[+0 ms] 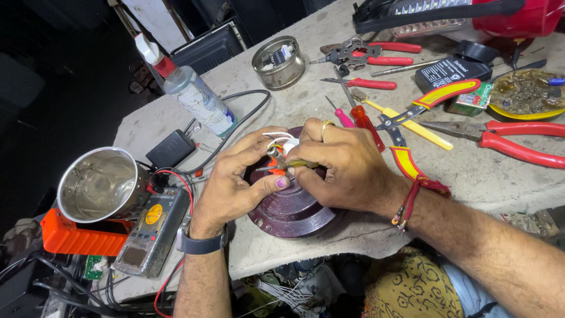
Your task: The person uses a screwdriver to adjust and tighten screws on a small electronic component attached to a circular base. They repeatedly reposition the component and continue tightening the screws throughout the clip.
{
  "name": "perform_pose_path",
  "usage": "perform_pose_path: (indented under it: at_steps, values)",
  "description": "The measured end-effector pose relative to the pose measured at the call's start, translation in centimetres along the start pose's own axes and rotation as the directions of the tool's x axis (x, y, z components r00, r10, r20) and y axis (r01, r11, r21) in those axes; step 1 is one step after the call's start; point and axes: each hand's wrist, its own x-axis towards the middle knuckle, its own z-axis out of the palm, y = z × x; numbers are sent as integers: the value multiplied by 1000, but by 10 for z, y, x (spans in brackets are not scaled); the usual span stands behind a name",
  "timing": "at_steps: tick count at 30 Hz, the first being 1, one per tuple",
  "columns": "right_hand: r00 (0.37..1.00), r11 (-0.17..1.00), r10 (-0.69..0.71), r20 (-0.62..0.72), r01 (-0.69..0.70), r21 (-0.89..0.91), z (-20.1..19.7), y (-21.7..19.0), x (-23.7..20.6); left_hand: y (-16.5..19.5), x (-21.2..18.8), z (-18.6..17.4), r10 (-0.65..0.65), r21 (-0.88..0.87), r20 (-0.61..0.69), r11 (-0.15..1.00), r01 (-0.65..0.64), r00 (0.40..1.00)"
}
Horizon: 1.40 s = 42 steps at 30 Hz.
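Both hands' fingers pinched on wires (pixel 281 140) atop maroon base (pixel 288 206), pliers (pixel 506 138) and multimeter (pixel 150 232) nearby.

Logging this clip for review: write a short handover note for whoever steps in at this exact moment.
Left hand: fingers pinch a small part with white wires on top of the maroon round base.
Right hand: holds a thin tool, tip at that same part.
Base sits at the table edge. Multimeter and steel cup lie left of it; pliers and screwdrivers to the right.
Done: cannot tell from this view.
Left: work at the wire joint is under way; the hands hide the joint itself.
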Motion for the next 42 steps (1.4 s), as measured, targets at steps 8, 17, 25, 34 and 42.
perform_pose_path:
  at_steps: [8,17,25,34,42]
  values:
    - [993,982,-109,-48,100,-163,3,-3,0,-1,2,2,23,27,-31,999,-22,999]
    - [993,979,-118,-12,115,-166,4,-1,-1,0,3,2,15,69,-49,998,-12,999]
    - [990,969,-144,0,141,-201,4,-1,-1,-2,3,6,18,152,-103,988,-2,994]
    - [993,981,-114,-3,112,-159,4,5,-1,-13,-4,6,-23,85,-122,996,34,992]
    - [998,998,-41,-45,39,-58,7,3,-2,-11,-5,3,0,119,-101,993,12,995]
